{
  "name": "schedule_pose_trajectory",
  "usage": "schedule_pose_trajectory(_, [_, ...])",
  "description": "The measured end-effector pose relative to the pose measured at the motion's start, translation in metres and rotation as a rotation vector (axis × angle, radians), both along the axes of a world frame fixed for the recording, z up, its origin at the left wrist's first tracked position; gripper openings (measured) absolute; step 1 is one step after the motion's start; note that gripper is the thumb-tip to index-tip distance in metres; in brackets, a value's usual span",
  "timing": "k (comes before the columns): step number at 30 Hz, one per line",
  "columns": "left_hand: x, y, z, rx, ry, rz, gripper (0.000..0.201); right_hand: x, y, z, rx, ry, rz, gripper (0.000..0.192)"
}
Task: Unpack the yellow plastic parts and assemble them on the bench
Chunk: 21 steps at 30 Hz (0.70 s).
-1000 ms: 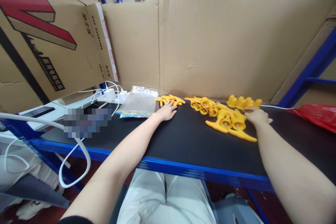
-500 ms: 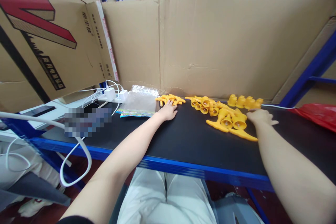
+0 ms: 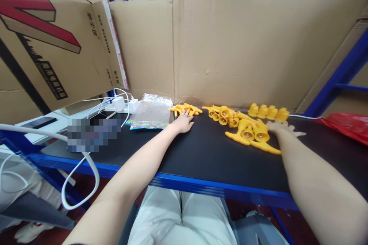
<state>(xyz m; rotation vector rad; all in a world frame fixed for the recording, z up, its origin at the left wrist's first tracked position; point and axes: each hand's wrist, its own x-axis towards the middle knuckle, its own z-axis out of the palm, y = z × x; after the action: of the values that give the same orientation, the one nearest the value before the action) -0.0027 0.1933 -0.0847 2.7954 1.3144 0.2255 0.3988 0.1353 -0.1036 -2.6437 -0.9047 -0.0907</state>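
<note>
white charger cables (image 3: pixel 120 103) and a clear crinkly plastic bag (image 3: pixel 151 113) sit far left on the black desk (image 3: pixel 201 153). left hand (image 3: pixel 183 121) lies flat, fingers spread loose, tips touching a small heap of yellow plastic prongs (image 3: pixel 185 109). centre, the cluster of yellow funnel-shaped plastic pieces (image 3: pixel 247 130). right hand (image 3: pixel 283 128) rests palm down just beside it, fingers splayed, holding nothing; looks like a sorting step, a pinch likely needed.
</note>
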Motion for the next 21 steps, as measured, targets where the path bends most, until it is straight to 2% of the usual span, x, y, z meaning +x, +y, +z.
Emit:
schedule_pose_trajectory(3, [0.0, 0.001, -0.001, 0.001, 0.004, -0.008, 0.052, 0.001, 0.0, 0.003, -0.035, 0.161, -0.029, 0.061])
schedule_pose_trajectory(10, [0.0, -0.002, 0.002, -0.021, 0.011, 0.006, 0.053, 0.002, 0.0, 0.005, 0.016, 0.18, 0.019, 0.055])
schedule_pose_trajectory(14, [0.0, -0.001, 0.002, -0.028, 0.006, 0.001, 0.054, 0.007, 0.001, 0.006, 0.061, 0.18, -0.008, 0.048])
schedule_pose_trajectory(17, [-0.001, -0.001, 0.003, -0.022, -0.017, -0.002, 0.052, 0.003, 0.0, 0.017, 0.068, 0.128, 0.003, 0.042])
schedule_pose_trajectory(21, [-0.001, -0.005, 0.008, 0.014, -0.055, -0.023, 0.048, -0.023, 0.003, 0.049, 0.137, -0.016, 0.117, 0.036])
